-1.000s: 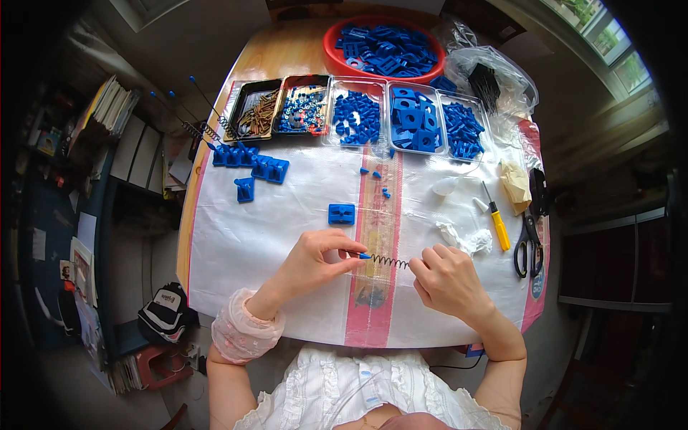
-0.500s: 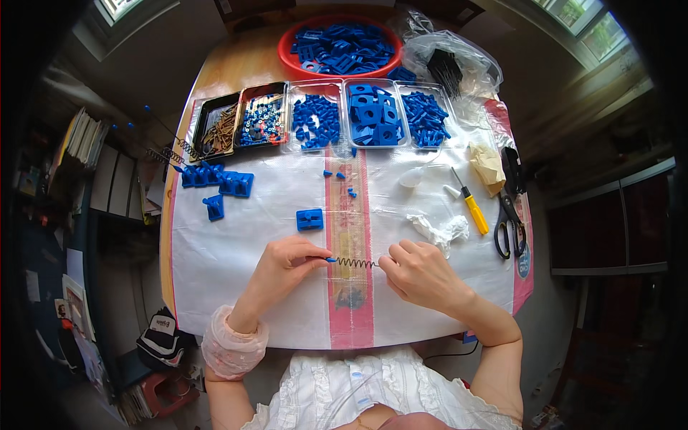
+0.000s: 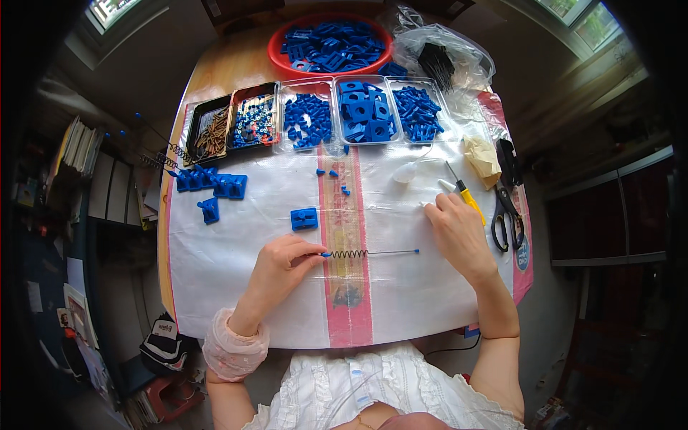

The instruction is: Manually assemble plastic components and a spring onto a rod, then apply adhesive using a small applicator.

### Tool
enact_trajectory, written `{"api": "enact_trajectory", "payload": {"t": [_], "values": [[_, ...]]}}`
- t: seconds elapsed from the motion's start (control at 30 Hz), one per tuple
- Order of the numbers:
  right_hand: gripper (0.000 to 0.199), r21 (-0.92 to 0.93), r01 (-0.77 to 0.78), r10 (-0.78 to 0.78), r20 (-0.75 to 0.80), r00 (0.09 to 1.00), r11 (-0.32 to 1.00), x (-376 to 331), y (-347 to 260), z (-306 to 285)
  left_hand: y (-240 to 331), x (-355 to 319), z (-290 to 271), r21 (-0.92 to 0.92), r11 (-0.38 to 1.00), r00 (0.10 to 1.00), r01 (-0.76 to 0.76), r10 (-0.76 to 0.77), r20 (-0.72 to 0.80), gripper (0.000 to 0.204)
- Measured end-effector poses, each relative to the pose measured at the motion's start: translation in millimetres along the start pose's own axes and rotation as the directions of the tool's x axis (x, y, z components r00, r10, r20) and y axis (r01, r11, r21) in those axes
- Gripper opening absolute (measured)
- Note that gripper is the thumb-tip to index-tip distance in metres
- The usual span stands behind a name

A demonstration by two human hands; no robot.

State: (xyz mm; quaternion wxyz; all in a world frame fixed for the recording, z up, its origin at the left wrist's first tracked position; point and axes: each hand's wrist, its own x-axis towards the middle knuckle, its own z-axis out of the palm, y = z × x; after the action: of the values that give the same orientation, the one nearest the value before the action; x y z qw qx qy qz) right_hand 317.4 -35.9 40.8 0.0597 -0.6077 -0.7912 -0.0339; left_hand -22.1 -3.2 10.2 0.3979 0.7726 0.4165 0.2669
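Note:
Between the thumb and fingers of my left hand (image 3: 285, 256) is the blue end of a thin rod with a dark coil spring (image 3: 349, 254). The rod points right across the sheet and ends in a small blue tip (image 3: 416, 251). My right hand (image 3: 459, 233) is closed near the yellow-handled screwdriver (image 3: 471, 204), apart from the rod. A crumpled white tissue (image 3: 423, 205) seems bunched under its fingers, mostly hidden, with a bit of white showing at the fingertips. A blue block-shaped base (image 3: 304, 218) lies just beyond my left hand.
Trays of blue pieces (image 3: 308, 118), screws (image 3: 213, 136) and small nuts (image 3: 254, 118) line the back, before a red basin (image 3: 275, 59). Blue assemblies (image 3: 229, 186) with springs stand left. Black scissors (image 3: 506, 222) and folded tan paper (image 3: 481, 162) lie right.
My right hand has let go of the rod's right end and moved up and right to the tissue, which no longer lies spread out. The left hand still holds the rod.

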Motion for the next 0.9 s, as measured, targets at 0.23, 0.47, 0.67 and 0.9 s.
{"api": "enact_trajectory", "payload": {"t": [0.23,0.47,0.67,0.9], "values": [[0.006,0.148,0.049,-0.043,-0.043,0.998,0.988,1,-8,-13,1,0,10,0.126,0.989,0.995,-0.08,0.088,-0.055,0.013],[0.003,0.203,0.086,-0.106,0.092,0.99,0.975,-2,-9,-9,0,0,10,0.216,0.968,0.988,-0.126,0.143,-0.067,0.013],[0.003,0.231,0.102,-0.133,0.126,0.983,0.968,-1,-11,-5,0,0,8,0.211,0.966,0.985,-0.148,0.162,-0.052,0.015],[0.008,0.214,0.042,-0.087,0.204,0.975,0.976,-3,-9,-4,-1,0,10,0.204,0.969,0.988,-0.136,0.148,-0.042,0.014]]}}
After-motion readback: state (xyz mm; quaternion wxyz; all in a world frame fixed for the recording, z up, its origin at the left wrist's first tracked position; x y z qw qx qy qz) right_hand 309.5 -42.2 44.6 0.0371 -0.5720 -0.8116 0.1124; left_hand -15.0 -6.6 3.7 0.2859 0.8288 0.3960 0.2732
